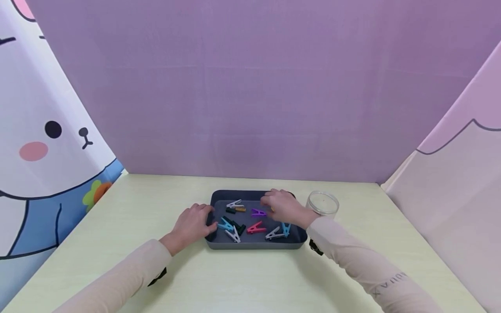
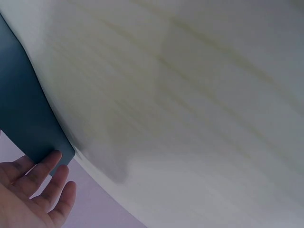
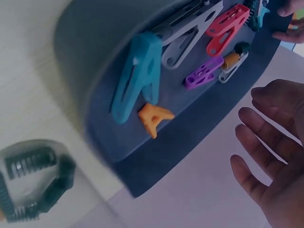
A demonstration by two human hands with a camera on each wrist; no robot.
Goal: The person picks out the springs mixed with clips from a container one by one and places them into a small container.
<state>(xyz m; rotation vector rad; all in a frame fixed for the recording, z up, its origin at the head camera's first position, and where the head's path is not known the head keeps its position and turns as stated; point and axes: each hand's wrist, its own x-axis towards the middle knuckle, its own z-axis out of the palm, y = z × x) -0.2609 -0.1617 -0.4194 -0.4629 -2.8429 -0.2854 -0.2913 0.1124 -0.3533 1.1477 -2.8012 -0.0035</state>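
Observation:
A shallow dark grey tray (image 1: pixel 256 246) holds several clothespins. Among them are a red clothespin (image 1: pixel 256 228), a purple clothespin (image 1: pixel 258 212), a blue clothespin (image 3: pixel 137 78) and a small orange clothespin (image 3: pixel 154 118). White and grey clothespins and dark green pieces lie around these, with a gold ridged piece (image 3: pixel 231 61) near the far side. My left hand (image 1: pixel 193 224) rests at the tray's left end, its spread fingers (image 2: pixel 50 161) touching the outer wall. Over the tray's back right corner hovers my right hand (image 1: pixel 285 206), fingers loosely bent and apart, holding nothing.
Just right of the tray stands a clear round jar (image 1: pixel 323 202); dark green ridged pieces (image 3: pixel 31 161) show inside it in the right wrist view. The pale table (image 1: pixel 242 282) ends at a purple cloth backdrop (image 1: pixel 250 95), with printed cloth at both sides.

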